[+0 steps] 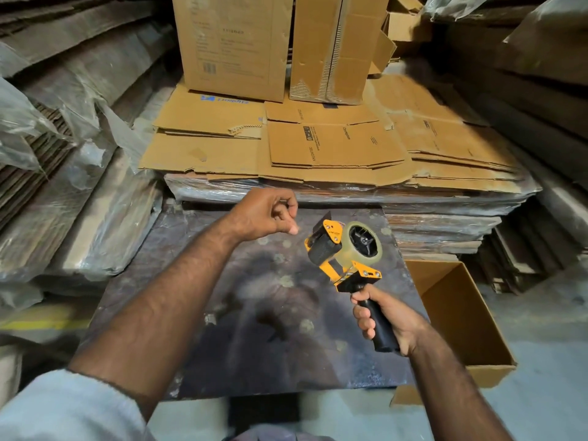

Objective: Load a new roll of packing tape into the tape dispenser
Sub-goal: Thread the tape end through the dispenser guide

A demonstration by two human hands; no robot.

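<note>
My right hand [386,316] grips the black handle of an orange and black tape dispenser [346,251], held upright above the dark table. A roll of clear packing tape [369,249] sits on the dispenser's black hub. The black roller and the toothed blade point up and to the left. My left hand [265,214] hovers a little to the left of the dispenser's head with its fingers curled in loosely. I see nothing in that hand, and it does not touch the dispenser.
The dark stained table top [254,313] lies under both hands. An open cardboard box [458,316] stands at its right edge. Flattened cartons [334,148] are stacked behind the table, with upright boxes [235,46] further back. Plastic-wrapped cardboard bundles [63,186] crowd the left.
</note>
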